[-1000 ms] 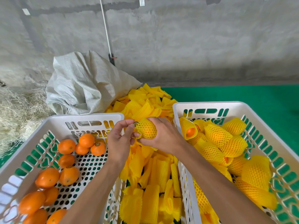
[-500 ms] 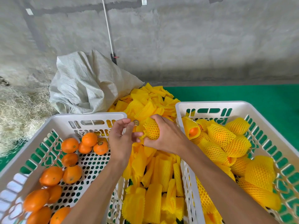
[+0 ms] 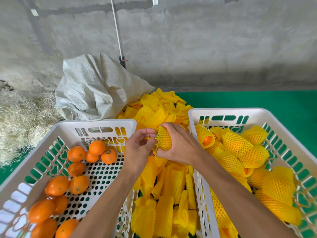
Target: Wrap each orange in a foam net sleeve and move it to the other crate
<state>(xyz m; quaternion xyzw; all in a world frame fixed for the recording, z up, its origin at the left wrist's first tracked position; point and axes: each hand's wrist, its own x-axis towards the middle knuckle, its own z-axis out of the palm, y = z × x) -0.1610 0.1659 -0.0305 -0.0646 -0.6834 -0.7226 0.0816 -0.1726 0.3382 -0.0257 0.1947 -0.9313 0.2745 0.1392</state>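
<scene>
A fruit-packing shed: bare concrete wall (image 3: 188,40) across the top, straw (image 3: 20,117) and a woven sack (image 3: 96,88) at left, green matting (image 3: 248,100) underfoot, white plastic crates (image 3: 226,111) of oranges (image 3: 76,153) and heaped foam net sleeves (image 3: 164,212) in the lower frame

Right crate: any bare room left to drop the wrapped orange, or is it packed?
White perforated right crate: the near and middle parts are crowded with yellow foam-netted oranges. Bare room shows only at the far wall, ahead of the pile. The right hand grips the netted orange; the left hand is beside it.
</scene>
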